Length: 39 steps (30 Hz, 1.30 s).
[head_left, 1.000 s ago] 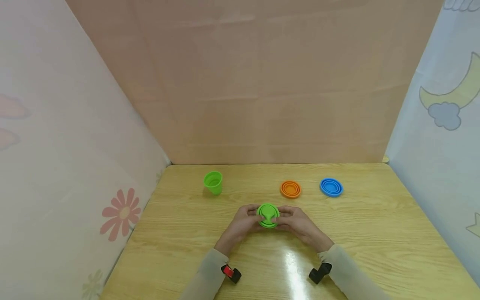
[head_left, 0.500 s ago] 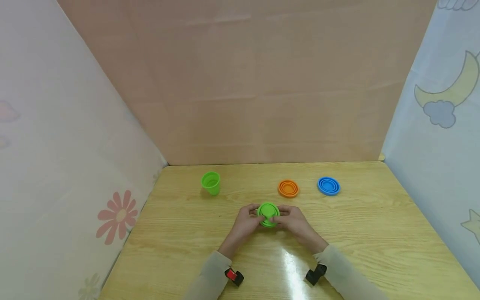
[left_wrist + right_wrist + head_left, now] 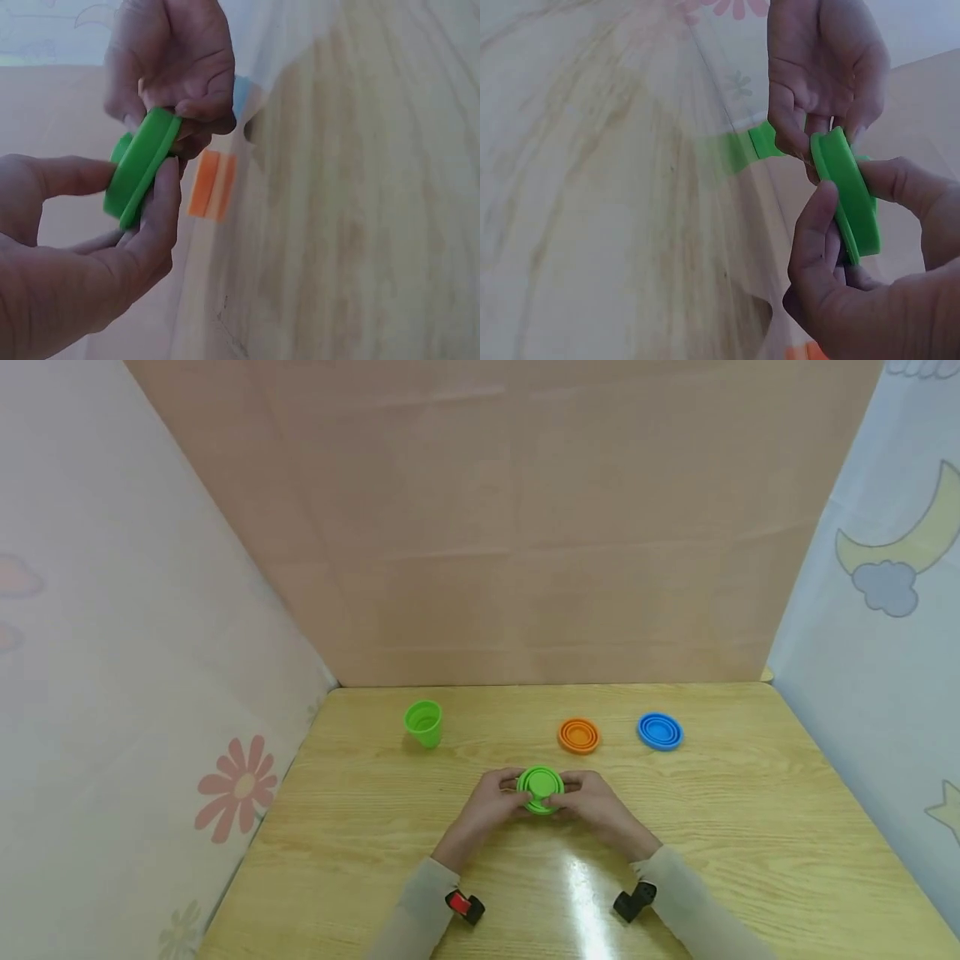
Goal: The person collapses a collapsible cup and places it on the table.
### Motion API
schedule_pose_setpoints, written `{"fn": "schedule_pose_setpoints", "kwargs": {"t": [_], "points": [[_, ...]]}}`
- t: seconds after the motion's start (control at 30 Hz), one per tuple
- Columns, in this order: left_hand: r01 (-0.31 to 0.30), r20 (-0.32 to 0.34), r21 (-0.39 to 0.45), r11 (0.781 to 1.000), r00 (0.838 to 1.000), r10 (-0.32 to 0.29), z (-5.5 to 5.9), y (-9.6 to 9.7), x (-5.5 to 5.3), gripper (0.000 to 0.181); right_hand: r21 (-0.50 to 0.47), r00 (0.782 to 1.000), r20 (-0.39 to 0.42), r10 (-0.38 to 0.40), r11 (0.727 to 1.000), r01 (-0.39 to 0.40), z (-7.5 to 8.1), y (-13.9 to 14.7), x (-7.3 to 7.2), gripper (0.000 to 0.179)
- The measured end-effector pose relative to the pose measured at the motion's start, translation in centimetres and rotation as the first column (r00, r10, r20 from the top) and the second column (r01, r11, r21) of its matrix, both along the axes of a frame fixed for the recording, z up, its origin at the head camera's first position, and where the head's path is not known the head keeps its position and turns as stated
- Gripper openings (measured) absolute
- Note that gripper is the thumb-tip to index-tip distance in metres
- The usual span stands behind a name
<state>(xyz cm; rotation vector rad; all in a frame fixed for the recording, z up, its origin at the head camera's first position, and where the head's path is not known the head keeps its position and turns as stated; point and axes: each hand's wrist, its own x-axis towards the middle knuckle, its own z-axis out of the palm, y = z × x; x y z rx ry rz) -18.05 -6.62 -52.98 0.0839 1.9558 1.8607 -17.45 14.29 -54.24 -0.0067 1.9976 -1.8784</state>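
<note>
In the head view a green collapsible cup, folded down to a thick disc, is held between both hands over the table. My left hand grips its left side, and my right hand grips the right. Both thumbs lie on the face turned toward the head camera, with the fingers behind the rim. From the left wrist the cup's green side wall shows edge-on, a small raised part standing out near the thumb. The right wrist view shows the same pinch from the other side; some fingertips are hidden behind the cup.
Another green cup, extended, stands at the back left of the wooden table. Behind the hands lie a flat orange collapsible cup and, farther right, a flat blue one. A brown panel closes the back.
Both hands keep their hold on the green cup, with only slight shifts of the thumbs and cup. The head view sways a little; the other cups stay in place.
</note>
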Motion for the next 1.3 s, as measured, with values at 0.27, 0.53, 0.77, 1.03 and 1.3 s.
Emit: {"fn": "schedule_pose_setpoints", "kwargs": {"t": [0.27, 0.53, 0.77, 1.03, 1.3], "points": [[0.080, 0.016, 0.061, 0.995, 0.997, -0.081, -0.3, -0.9, -0.3, 0.043, -0.082, 0.995, 0.049, 0.082, 0.994, -0.078, -0.4, 1.0, 0.2, 0.053], [0.057, 0.045, 0.050, 0.997, 0.997, -0.059, -0.6, -1.0, -0.2, 0.047, -0.153, 0.990, 0.053, 0.128, 0.981, -0.118, -0.2, 1.4, 0.4, 0.051], [0.022, 0.050, 0.061, 0.998, 0.998, -0.025, -0.7, -0.9, -0.2, 0.048, -0.164, 0.989, 0.058, 0.137, 0.978, -0.126, 0.4, 1.4, 0.2, 0.049], [0.031, 0.069, 0.078, 0.996, 0.997, -0.036, -1.0, -1.6, 0.0, 0.047, -0.125, 0.985, 0.039, 0.168, 0.979, -0.162, 0.4, 1.5, 0.2, 0.047], [0.026, 0.154, 0.165, 0.986, 0.987, -0.052, -1.1, -2.0, -0.1, 0.046, -0.047, 0.983, -0.049, 0.176, 0.983, -0.179, 0.6, 1.9, 0.4, 0.055]]}}
